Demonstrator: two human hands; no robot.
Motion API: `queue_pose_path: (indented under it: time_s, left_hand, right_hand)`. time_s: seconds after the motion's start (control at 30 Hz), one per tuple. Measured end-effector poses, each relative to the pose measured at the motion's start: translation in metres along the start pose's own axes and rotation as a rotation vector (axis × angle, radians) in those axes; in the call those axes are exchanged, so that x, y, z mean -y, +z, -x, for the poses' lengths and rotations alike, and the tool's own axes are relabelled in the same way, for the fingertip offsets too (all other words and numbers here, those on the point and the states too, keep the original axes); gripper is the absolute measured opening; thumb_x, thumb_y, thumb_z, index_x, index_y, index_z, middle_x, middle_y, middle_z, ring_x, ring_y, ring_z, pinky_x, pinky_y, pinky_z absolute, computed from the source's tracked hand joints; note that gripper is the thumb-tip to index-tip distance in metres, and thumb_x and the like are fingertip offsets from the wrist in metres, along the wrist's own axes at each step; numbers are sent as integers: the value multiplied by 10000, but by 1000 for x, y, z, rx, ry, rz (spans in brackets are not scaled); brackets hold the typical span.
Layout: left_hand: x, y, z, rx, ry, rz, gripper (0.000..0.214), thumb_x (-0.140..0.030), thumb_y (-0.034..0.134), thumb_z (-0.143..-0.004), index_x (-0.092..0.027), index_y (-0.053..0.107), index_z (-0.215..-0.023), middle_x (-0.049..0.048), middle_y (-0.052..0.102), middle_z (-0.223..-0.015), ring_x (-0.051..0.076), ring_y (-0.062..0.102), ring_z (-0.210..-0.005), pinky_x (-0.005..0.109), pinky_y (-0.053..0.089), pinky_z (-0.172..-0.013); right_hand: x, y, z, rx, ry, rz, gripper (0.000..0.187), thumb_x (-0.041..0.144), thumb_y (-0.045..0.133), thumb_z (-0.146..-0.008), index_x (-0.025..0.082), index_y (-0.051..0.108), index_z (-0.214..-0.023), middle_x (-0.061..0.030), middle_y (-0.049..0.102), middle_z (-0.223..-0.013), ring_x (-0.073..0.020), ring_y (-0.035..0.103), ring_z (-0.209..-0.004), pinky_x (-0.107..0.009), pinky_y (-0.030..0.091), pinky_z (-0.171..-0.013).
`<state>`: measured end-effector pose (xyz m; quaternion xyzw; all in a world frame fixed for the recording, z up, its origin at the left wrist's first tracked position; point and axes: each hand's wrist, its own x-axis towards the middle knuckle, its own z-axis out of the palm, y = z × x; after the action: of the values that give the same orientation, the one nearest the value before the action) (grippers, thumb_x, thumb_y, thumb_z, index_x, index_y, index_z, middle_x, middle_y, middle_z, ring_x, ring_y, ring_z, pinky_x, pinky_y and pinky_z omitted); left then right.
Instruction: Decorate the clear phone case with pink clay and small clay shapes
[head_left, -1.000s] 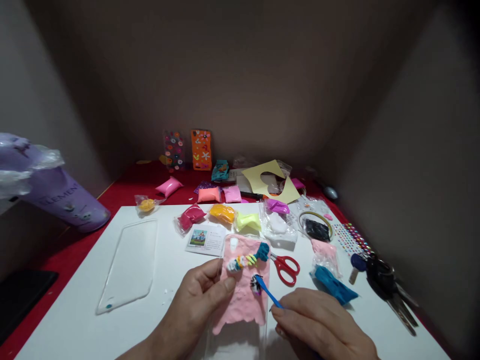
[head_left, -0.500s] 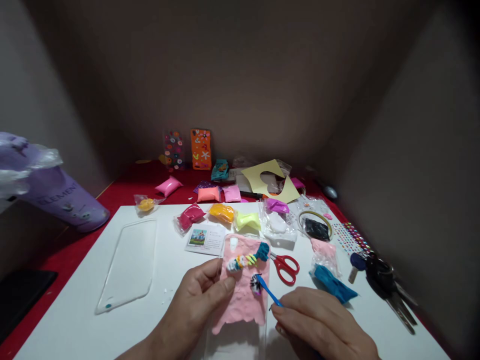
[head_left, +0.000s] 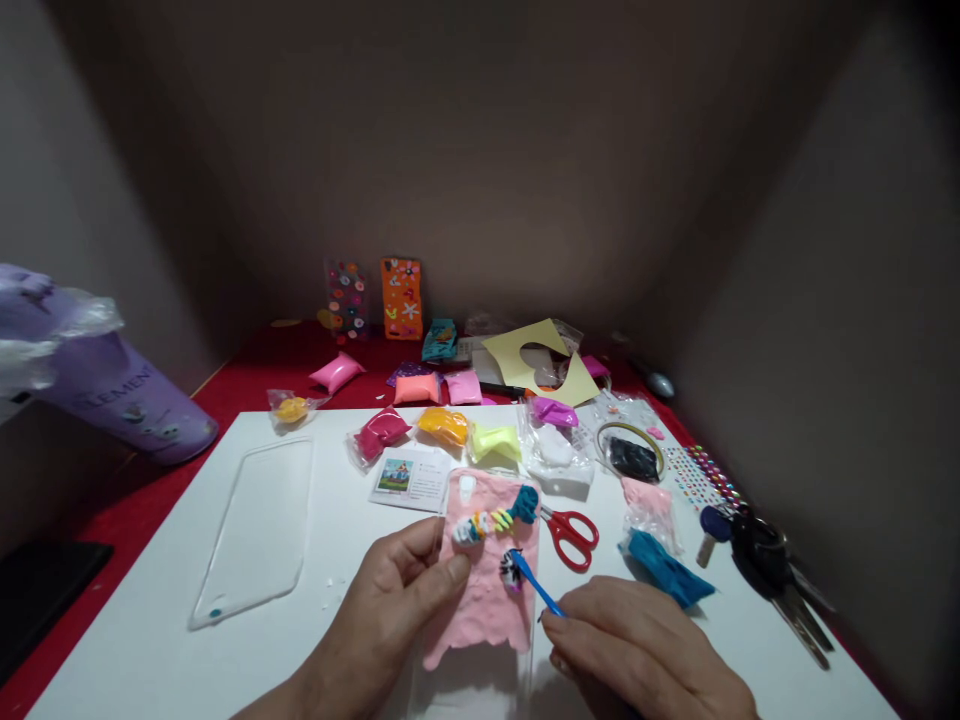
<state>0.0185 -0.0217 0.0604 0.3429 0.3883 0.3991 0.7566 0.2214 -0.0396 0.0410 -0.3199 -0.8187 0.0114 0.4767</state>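
Note:
My left hand (head_left: 405, 590) is closed on the left edge of a clear phone case (head_left: 472, 690), thumb on top. Pink clay (head_left: 480, 610) covers its upper part, with ragged lower edges. Across the clay runs a raised shape of white, orange and yellow clay (head_left: 484, 525) ending in a teal clay piece (head_left: 526, 503). Below it sits a small black-and-white clay piece (head_left: 511, 570) with some purple. In my right hand (head_left: 622, 640) is a thin blue modelling tool (head_left: 540, 588), its tip touching that small piece. Red-handled scissors (head_left: 574, 540) lie partly behind the case.
Another clear phone case (head_left: 255, 530) lies left. Several clay packets, including a teal one (head_left: 667, 570), surround the white board (head_left: 150, 600). Keys (head_left: 780, 570) and gem stickers (head_left: 712, 475) lie right. A purple tumbler (head_left: 135, 390) stands left; decorated cases (head_left: 402, 298) lean at the back.
Almost nothing differs. My right hand has shifted very slightly, while the blue tool's tip stays on the black-and-white piece and my left hand keeps its hold.

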Motion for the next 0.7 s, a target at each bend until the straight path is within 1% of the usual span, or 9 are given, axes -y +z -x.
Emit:
queue_pose_path:
  time_s: [0.27,0.33,0.43,0.6,0.7]
  left_hand:
    - [1,-1,0,32,10,12,276,-316,631,-833,-155,676,-1053,92,684,-894,177,615,-765,295,462,-747]
    - [1,-2,-1,28,10,10,279,-316,629,-835,-153,673,-1057,97,686,-901,180,618,-766,292,465,-733]
    - [3,-3,-2,24,16,10,284,-317,635,-829,-151,673,-1056,105,690,-908,188,625,-768,285,468,-704]
    - [3,-5,-3,21,24,17,295,-296,632,-833,-151,663,-1087,104,694,-917,194,629,-805,311,466,-774]
    - [3,-5,-4,19,21,-5,316,-309,631,-831,-146,659,-1100,107,696,-906,203,630,-808,314,468,-763]
  right_hand:
    - [1,2,-2,-30,10,-7,249,280,460,-945,169,677,-896,-47,689,-690,-130,663,-616,-208,539,-542]
    - [1,2,0,-21,14,1,273,291,443,-950,172,684,-905,-53,690,-701,-136,667,-632,-212,546,-558]
    - [1,0,1,-41,21,14,252,275,459,-943,176,689,-910,-52,692,-712,-140,672,-650,-216,559,-589]
    - [-1,-4,1,-43,-15,30,245,282,474,-938,175,690,-895,-47,696,-713,-138,677,-656,-217,573,-635]
    - [-1,-5,0,-46,-19,47,238,281,485,-937,174,690,-881,-46,699,-715,-135,679,-660,-207,570,-634]
